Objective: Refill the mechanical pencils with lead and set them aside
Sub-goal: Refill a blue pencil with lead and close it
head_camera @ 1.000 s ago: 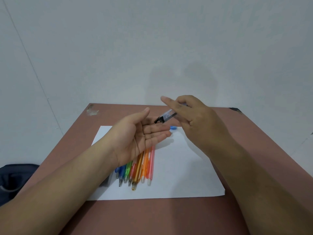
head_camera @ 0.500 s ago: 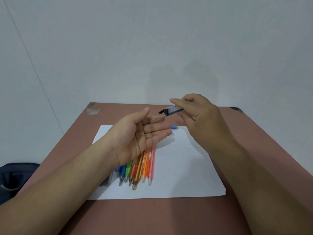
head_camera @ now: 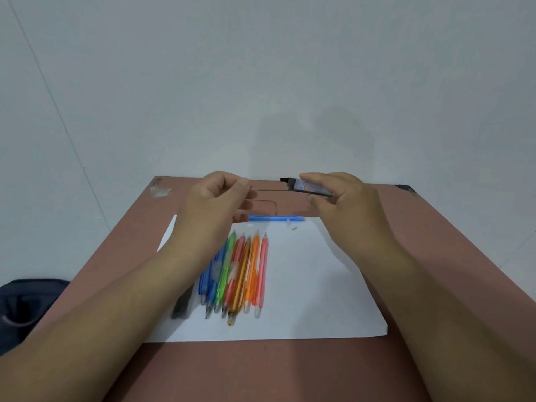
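- Change since half a second ago: the left hand [head_camera: 216, 198], then palm-up with fingers spread, is now turned over, fingers curled, thumb and forefinger pinched together. A thin dark line runs right from the pinch; it is probably a lead, too fine to confirm.
- Change: the right hand [head_camera: 345, 198] has drawn rightward and the lead case [head_camera: 307, 188] now lies nearly level, black cap end pointing left toward the left hand.
- Change: with the left hand lifted away, a blue pencil [head_camera: 277, 218] and small white bits [head_camera: 292, 227] beside it are now exposed.
- Nearest: both bare forearms reach over the brown table [head_camera: 261, 372], a matte, flat surface with straight edges.
- On it lies a white sheet of paper [head_camera: 319, 285], smooth and rectangular.
- On the sheet, the mechanical pencils [head_camera: 237, 274] lie side by side, touching: slim translucent plastic barrels in blue, green, pink, orange and amber, clear conical tips toward the viewer. A dark blurred object [head_camera: 181, 307] lies just left of them, partly under the left forearm.
- Farther: the blue pencil lies crosswise along the sheet's far edge.
- Above it, the right hand's fingers grip the lead case, a flat clear-plastic box.
- Left of the table, a dark bag [head_camera: 26, 309] sits low.
- Farthest: a plain pale wall [head_camera: 261, 82].
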Available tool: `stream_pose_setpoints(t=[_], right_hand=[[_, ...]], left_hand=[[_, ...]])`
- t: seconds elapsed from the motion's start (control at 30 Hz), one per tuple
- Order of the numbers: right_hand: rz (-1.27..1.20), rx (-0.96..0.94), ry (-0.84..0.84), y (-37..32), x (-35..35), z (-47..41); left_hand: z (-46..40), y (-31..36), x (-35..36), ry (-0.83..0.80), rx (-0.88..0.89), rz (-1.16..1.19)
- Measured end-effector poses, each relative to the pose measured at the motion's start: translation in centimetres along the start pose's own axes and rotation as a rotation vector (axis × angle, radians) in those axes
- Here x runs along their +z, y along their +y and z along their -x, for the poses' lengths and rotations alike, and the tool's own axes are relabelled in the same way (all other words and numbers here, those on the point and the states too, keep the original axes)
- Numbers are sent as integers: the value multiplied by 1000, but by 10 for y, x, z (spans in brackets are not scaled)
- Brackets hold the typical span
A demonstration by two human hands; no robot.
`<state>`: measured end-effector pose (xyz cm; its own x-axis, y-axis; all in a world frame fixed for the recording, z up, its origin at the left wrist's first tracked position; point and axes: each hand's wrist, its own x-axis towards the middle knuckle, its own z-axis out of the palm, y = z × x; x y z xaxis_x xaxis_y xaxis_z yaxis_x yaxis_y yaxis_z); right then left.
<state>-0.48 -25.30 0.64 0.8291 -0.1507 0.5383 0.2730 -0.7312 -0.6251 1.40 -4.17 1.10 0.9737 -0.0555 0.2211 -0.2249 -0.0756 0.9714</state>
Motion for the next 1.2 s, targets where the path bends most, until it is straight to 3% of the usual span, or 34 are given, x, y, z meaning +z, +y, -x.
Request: stream_pose_setpoints(t=[0.23, 1.2], right_hand=[[-68, 91, -36, -4, -1, 1], [-327, 213, -132, -14, -1, 7]], left_hand=[[6, 1, -1, 27, 117, -180], [2, 2, -3, 123, 242, -176]])
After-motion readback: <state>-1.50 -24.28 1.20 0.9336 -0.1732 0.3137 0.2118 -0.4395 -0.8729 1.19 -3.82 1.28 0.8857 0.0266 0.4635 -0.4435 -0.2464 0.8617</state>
